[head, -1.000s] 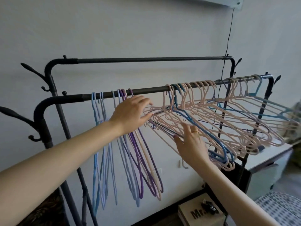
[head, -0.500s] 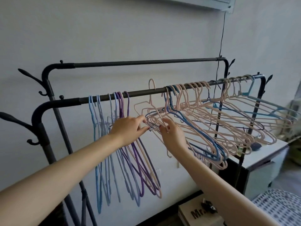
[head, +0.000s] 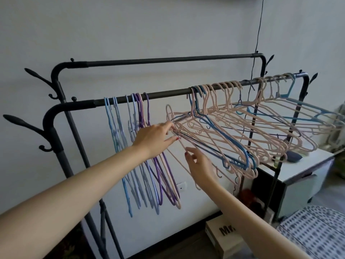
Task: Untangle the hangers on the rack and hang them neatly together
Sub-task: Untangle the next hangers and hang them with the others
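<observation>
A black clothes rack [head: 168, 95] carries two groups of hangers on its front rail. Blue, lilac and purple hangers [head: 141, 161] hang straight down at the left. Pink and blue tangled hangers [head: 242, 131] splay out to the right. One pink hanger [head: 169, 112] is off the rail, with its hook just below the bar between the two groups. My left hand [head: 155, 139] pinches it at the corner where it meets the tangle. My right hand [head: 199, 163] is lower, its fingertips pinching a thin pink bar of that hanger.
The empty back rail [head: 168, 60] runs behind. Branch-like hooks [head: 20, 122] stick out at the rack's left end. A white cabinet [head: 308, 165] stands under the right end, a cardboard box [head: 224, 232] on the floor, patterned fabric [head: 317, 232] at bottom right. A black cable [head: 258, 34] hangs down the wall.
The pink hanger's hook, raised above the rail half a second ago, now sits below it. My right hand has dropped from the tangle's corner to a lower pink bar.
</observation>
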